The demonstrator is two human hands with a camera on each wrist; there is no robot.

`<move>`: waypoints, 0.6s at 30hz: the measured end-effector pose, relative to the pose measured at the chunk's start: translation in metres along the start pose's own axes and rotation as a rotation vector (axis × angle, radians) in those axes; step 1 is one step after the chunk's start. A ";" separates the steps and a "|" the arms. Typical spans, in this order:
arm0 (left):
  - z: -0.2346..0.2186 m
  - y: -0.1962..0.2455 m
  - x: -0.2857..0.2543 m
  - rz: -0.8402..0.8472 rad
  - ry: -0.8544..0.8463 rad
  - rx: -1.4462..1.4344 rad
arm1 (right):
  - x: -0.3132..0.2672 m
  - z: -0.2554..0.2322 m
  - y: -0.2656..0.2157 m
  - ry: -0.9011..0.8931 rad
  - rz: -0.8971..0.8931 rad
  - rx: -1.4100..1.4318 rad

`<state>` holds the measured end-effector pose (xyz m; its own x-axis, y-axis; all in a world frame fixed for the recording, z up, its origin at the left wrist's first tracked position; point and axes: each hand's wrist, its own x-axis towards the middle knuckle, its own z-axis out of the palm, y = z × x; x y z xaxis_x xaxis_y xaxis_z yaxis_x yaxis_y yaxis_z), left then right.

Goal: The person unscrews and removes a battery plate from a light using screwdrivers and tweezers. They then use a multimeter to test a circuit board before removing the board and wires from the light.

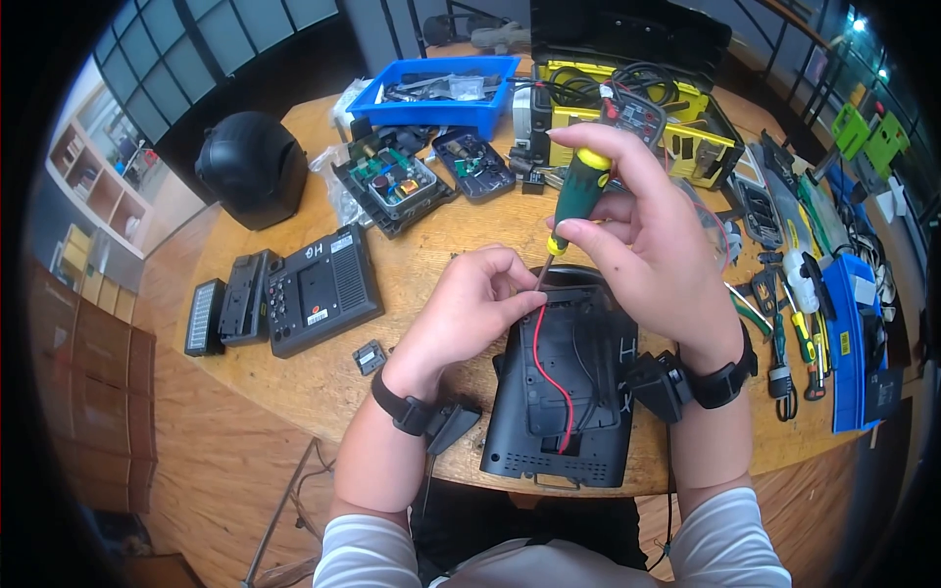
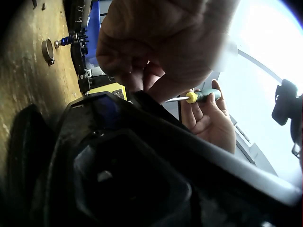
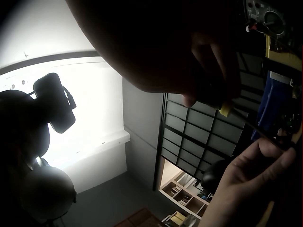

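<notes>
A green-and-yellow screwdriver [image 1: 580,191] stands nearly upright in my right hand [image 1: 647,235], thumb and fingers round its handle and index finger over the top. Its shaft runs down to the upper end of a black plastic housing [image 1: 510,431]. There my left hand [image 1: 475,299] pinches with curled thumb and index finger, right at the screwdriver's tip. From under that thumb a red wire [image 1: 549,377] trails down the recessed back of the housing into a slot near its lower end. The left wrist view shows the left fingertips [image 2: 135,82] close over the housing's dark edge; the tip itself is hidden.
Left on the wooden table lie a black panel device [image 1: 325,292] and a small square part [image 1: 370,357]. Behind are an opened circuit-board case [image 1: 392,186], a blue bin [image 1: 436,118] and a yellow toolbox [image 1: 716,147]. Hand tools [image 1: 779,363] and a blue tray [image 1: 853,343] line the right.
</notes>
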<state>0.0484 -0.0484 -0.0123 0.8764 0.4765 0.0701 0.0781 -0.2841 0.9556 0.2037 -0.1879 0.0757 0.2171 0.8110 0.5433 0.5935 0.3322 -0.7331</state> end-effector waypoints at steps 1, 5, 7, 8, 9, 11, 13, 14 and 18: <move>0.000 0.000 0.000 -0.002 0.001 -0.004 | 0.000 0.000 0.000 0.005 -0.002 -0.009; 0.000 0.005 -0.001 -0.031 -0.008 -0.007 | 0.000 0.000 0.000 0.018 -0.013 -0.032; 0.000 0.006 -0.001 -0.026 -0.019 0.011 | -0.001 0.000 0.000 0.029 -0.015 -0.040; -0.001 0.006 -0.001 -0.021 -0.027 0.028 | -0.001 0.000 0.000 0.038 -0.018 -0.048; 0.000 0.005 -0.001 -0.021 -0.028 0.029 | -0.001 0.000 -0.002 0.039 -0.017 -0.047; 0.000 0.003 0.000 -0.098 -0.056 -0.014 | -0.002 -0.001 -0.007 0.060 0.026 -0.022; 0.000 0.006 0.000 -0.116 -0.070 0.000 | -0.003 -0.004 -0.006 0.105 0.048 0.049; -0.001 0.008 0.000 -0.135 -0.083 0.011 | -0.003 -0.007 -0.005 0.147 0.071 0.119; -0.004 -0.003 0.002 -0.119 -0.124 -0.047 | -0.004 -0.012 -0.009 0.165 0.094 0.118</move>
<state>0.0479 -0.0433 -0.0142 0.9144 0.3973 -0.0772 0.1649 -0.1915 0.9675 0.2068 -0.1998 0.0854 0.3974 0.7544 0.5225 0.4714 0.3207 -0.8215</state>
